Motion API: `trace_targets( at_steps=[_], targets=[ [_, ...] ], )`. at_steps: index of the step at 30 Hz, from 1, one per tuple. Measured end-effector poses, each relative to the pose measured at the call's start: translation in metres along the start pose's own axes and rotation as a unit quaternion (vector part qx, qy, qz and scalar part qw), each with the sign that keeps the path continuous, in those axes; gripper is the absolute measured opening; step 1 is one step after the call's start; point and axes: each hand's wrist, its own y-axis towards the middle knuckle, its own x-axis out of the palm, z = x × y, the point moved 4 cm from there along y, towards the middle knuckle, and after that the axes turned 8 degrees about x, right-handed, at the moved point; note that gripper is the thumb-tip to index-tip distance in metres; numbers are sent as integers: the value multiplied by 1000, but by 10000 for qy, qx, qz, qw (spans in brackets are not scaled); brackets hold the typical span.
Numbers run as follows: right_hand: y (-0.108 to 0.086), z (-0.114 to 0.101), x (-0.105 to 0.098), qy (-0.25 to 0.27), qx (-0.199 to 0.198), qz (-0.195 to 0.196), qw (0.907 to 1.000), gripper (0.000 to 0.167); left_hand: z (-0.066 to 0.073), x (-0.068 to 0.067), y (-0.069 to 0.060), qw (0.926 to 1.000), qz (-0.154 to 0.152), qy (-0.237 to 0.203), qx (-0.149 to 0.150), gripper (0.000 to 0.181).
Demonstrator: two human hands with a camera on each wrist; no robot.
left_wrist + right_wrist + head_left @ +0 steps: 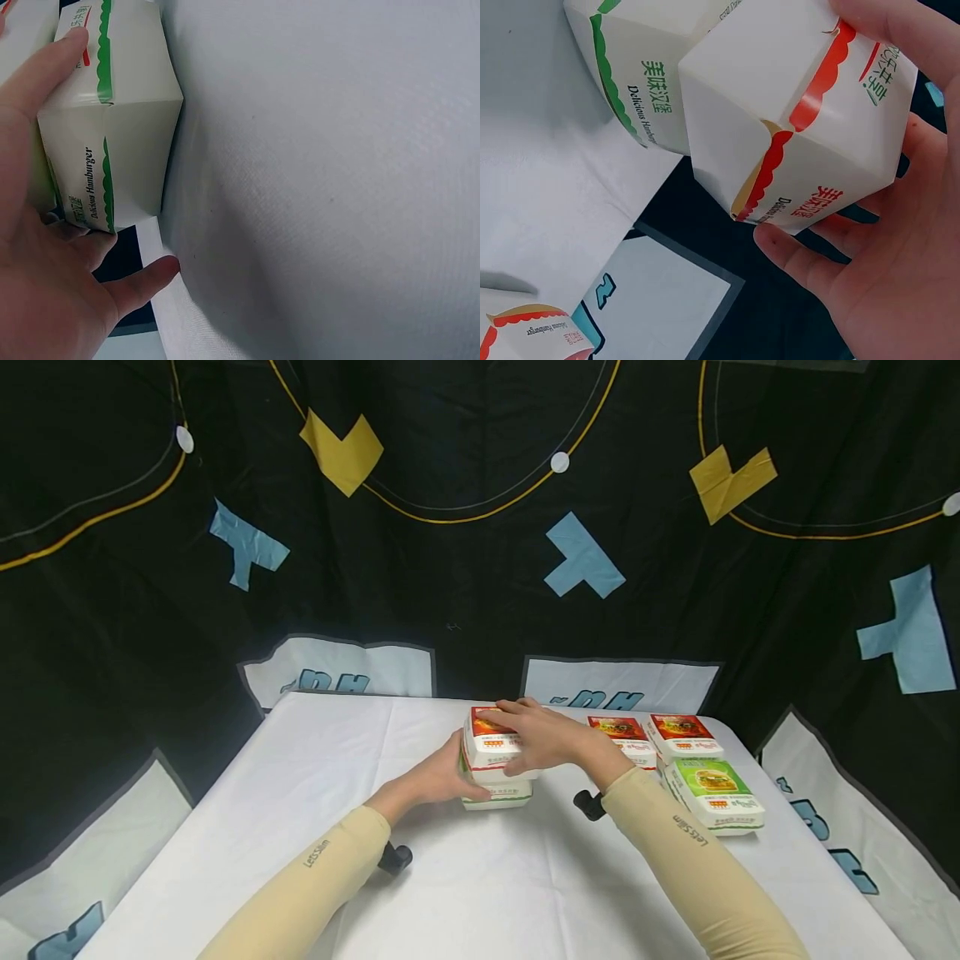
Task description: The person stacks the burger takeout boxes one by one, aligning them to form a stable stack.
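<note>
At 12 o'clock on the surface, the red hamburger box was held by the right hand, the green hamburger box below by the left hand. Light, crushable card was presumed, best gripped at opposite walls.
</note>
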Motion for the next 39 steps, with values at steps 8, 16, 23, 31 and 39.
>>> trace_targets(
  at_steps=[8,16,23,31,39],
  targets=[
    [1,-2,1,-50,19,8,10000,92,-5,1,1,10000,55,-15,66,117],
    [3,-6,0,-68,-30,-10,10000,93,-6,0,1,9999,103,64,17,124],
    [5,-7,2,-92,13,-41,9999,93,-7,0,0,9999,132,-38,-62,124],
    [5,-8,2,-147,161,-80,9997,93,-7,0,1,9996,4,-265,52,124],
    [6,-9,2,-226,182,-99,9995,93,-8,-1,1,9995,-80,-299,27,117]
  ],
)
